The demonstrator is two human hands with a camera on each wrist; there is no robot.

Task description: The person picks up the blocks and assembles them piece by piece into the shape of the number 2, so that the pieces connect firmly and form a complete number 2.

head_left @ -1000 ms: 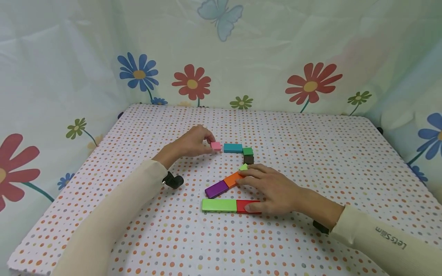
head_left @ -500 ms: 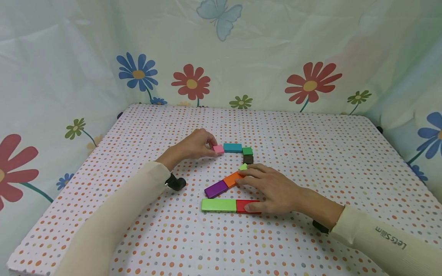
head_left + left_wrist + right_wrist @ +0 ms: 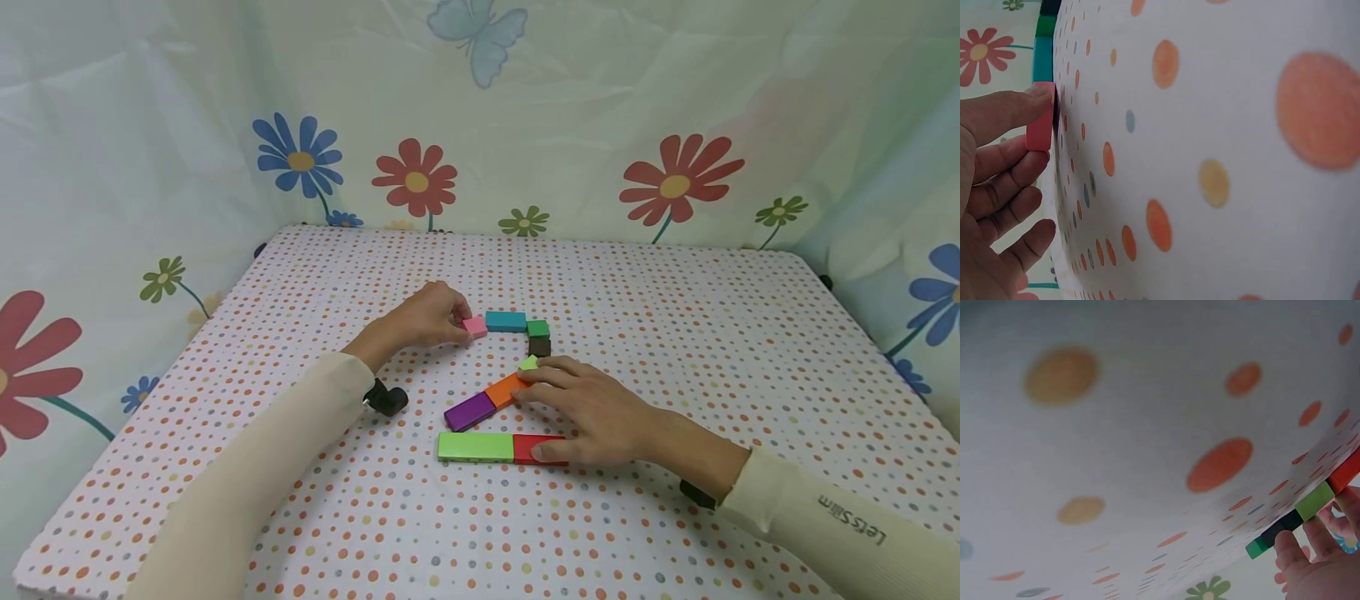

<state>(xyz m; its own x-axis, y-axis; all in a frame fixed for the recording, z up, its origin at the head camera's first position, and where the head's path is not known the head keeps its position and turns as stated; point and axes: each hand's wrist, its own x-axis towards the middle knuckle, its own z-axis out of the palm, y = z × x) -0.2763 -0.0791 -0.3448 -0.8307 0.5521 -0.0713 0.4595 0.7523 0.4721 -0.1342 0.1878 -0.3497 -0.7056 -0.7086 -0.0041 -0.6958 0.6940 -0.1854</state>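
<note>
My left hand [image 3: 426, 318] pinches a small pink block [image 3: 476, 326] between thumb and fingers, close to the left end of a teal block [image 3: 506, 322]. In the left wrist view the pink block [image 3: 1039, 125] looks almost level with the tabletop. A green block [image 3: 537, 328] and a dark brown block [image 3: 539, 347] follow the teal one. My right hand [image 3: 596, 414] lies spread over the lower blocks, its thumb on a red block [image 3: 525, 448], its fingers at an orange block [image 3: 505, 389] and a small lime block [image 3: 528, 363], both partly hidden.
A purple block [image 3: 469, 412] adjoins the orange one at a slant. Below it, a long lime block [image 3: 476, 447] meets the red block. The dotted tabletop [image 3: 360, 517] is bounded by a flower-printed curtain [image 3: 570, 117] behind and at the sides.
My left hand has shifted slightly right and toward me, bringing the pink block closer to the teal block and turning it a little. My right hand has stayed in place.
</note>
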